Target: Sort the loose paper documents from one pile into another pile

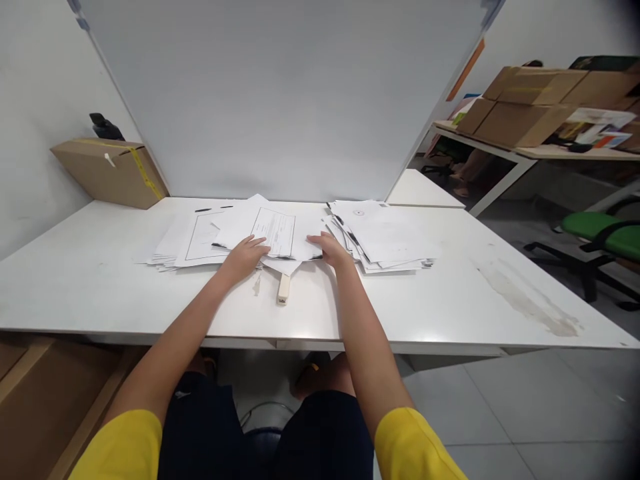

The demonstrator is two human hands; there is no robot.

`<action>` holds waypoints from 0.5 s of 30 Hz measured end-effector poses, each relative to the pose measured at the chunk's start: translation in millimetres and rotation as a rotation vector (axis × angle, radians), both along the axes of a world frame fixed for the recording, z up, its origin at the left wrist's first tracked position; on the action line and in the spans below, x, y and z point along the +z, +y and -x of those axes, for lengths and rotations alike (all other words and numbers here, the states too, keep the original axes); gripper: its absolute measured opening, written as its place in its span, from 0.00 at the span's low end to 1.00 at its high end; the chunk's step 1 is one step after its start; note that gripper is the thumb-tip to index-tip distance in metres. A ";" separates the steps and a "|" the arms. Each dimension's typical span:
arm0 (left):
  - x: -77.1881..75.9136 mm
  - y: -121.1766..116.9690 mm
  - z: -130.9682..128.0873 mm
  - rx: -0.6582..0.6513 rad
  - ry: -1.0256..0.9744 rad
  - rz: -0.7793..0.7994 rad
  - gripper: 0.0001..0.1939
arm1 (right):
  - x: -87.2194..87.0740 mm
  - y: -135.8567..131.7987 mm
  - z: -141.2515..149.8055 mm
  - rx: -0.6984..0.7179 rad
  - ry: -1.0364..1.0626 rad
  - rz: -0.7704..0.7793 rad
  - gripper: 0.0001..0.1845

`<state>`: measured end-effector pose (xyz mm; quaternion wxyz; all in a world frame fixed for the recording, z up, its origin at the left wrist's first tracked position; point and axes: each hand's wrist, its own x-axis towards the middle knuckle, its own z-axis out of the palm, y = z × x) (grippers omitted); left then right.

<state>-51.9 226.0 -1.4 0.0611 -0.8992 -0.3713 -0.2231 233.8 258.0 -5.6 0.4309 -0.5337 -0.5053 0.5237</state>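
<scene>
A printed sheet of paper (277,230) with a black border frame lies on the middle pile in front of me. My left hand (246,255) rests on its left side, fingers stretched out and apart over the paper. At the right edge of the papers, my right hand (330,249) has its fingers closed around the edge. Just below the papers lies a small cream-coloured block (283,291), perhaps a stapler, its far end partly covered. A left paper stack (200,237) and a right paper stack (387,233), with dark marks along its edge, flank the pile.
The white table (125,293) meets an upright white panel (280,100) at the back. A taped cardboard box (113,173) and a dark bottle (105,127) are at the left. Rightward are a second desk with boxes (530,120) and a green chair (603,233).
</scene>
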 end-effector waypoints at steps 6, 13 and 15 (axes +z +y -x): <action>7.4 -3.3 4.8 0.120 -0.155 -0.090 0.16 | 12.7 3.3 -1.9 -0.181 0.023 -0.260 0.16; 20.4 -5.6 18.9 0.406 -0.523 -0.240 0.40 | 33.7 -23.6 -0.2 -0.299 -0.116 -0.613 0.17; 23.5 -5.8 23.5 0.458 -0.606 -0.210 0.45 | 38.1 -32.8 1.0 -0.328 -0.114 -0.698 0.18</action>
